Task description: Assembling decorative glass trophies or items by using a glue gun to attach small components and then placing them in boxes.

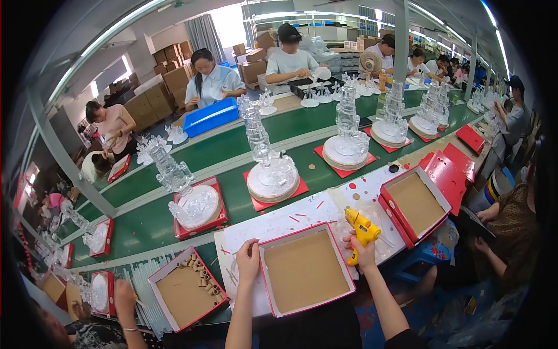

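In front of me lies a shallow open cardboard box (303, 270) with red outer sides, pale inner walls and a bare brown bottom. My left hand (248, 260) is closed at its left wall, near the far corner, with curled fingers at the rim. A yellow glue gun (364, 228) is gripped in my right hand (362, 254), above the box's right side; a pale glue stick juts from its rear. Under the box's far edge, a white work surface (279, 224) carries scattered small red strips.
To the left, another open box (185, 294) holds several short brown tubes beside clear sticks (145, 288). Stacked red boxes (415, 200) stand at right. Beyond, clear tiered pieces on round bases (273, 177) line the green conveyor (232, 206). Co-workers sit on both sides and opposite.
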### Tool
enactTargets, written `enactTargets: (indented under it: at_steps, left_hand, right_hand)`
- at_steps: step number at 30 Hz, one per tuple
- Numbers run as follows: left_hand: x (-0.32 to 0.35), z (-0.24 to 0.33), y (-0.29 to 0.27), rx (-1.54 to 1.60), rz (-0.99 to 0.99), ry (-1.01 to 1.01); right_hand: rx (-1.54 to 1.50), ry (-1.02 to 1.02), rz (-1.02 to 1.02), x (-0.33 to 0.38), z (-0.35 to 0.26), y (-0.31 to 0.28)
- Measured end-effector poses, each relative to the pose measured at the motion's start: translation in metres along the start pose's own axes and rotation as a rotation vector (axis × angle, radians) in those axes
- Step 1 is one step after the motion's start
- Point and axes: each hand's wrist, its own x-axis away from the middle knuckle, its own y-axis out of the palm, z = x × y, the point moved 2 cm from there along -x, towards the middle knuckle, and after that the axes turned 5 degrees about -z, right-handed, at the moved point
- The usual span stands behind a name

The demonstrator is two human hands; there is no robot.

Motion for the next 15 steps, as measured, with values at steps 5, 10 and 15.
enactTargets:
  at_steps: [5,10,15]
  left_hand:
    - [-0.0003,0.0017,0.0022,0.001,0.002,0.009]
    - [-0.0013,0.0028,0.0044,0.004,0.0,0.006]
    - [-0.0015,0.0011,0.0037,0.006,0.008,0.018]
  right_hand:
    - [0.008,0.011,0.0,-0.0012,-0.001,-0.0027]
    - [0.005,-0.005,0.009,-0.003,-0.0017,-0.0029]
    - [-0.025,0.007,0.011,-0.0023,-0.0025,-0.0016]
